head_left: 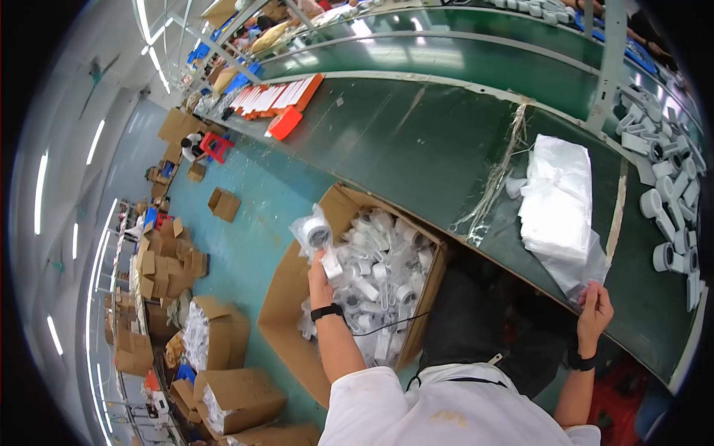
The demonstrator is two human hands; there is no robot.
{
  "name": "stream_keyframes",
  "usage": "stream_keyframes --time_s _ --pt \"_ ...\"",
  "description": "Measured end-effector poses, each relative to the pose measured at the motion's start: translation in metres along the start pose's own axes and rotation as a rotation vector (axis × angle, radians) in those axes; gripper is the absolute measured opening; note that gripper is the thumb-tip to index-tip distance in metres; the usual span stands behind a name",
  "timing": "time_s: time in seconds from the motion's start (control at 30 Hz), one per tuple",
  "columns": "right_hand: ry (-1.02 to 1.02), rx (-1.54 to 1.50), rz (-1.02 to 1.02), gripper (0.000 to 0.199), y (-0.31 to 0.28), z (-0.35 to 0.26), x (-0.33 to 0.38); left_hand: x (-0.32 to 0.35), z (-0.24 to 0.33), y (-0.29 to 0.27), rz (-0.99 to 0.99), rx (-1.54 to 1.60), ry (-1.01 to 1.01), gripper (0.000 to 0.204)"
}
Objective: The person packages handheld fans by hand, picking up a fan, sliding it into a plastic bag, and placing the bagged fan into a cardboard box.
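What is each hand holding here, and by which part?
The left hand grips a bagged white part by its lower end, above the cardboard box. The right hand pinches the near edge of a clear plastic bag.

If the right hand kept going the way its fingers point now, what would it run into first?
The right hand points up toward the stack of clear plastic bags on the green belt. It already pinches the stack's near corner, so the bags come first; the white parts lie further right.

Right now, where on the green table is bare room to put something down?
The green table is bare between the orange tray and the stack of clear bags. It is crowded at the right, where white parts lie. The open carton under the left hand is full of bagged parts.
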State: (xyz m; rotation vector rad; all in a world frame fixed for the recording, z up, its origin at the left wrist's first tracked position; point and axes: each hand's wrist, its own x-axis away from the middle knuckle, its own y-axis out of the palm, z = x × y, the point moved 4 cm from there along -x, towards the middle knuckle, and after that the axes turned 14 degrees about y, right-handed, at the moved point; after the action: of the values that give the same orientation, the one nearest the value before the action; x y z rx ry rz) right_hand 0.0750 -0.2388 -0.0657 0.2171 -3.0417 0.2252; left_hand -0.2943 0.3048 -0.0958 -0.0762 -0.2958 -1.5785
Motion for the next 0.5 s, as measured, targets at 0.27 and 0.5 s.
stream_keyframes --time_s 0.27,0.5 --pt "-0.017 0.016 -0.026 0.02 0.003 0.007 -0.003 0.039 -0.057 -0.136 0.297 -1.157 -0.154 0.088" --pt "0.002 0.058 0.004 0.02 -0.001 0.007 -0.002 0.082 -0.097 -0.099 0.235 -1.52 -0.401 0.088"
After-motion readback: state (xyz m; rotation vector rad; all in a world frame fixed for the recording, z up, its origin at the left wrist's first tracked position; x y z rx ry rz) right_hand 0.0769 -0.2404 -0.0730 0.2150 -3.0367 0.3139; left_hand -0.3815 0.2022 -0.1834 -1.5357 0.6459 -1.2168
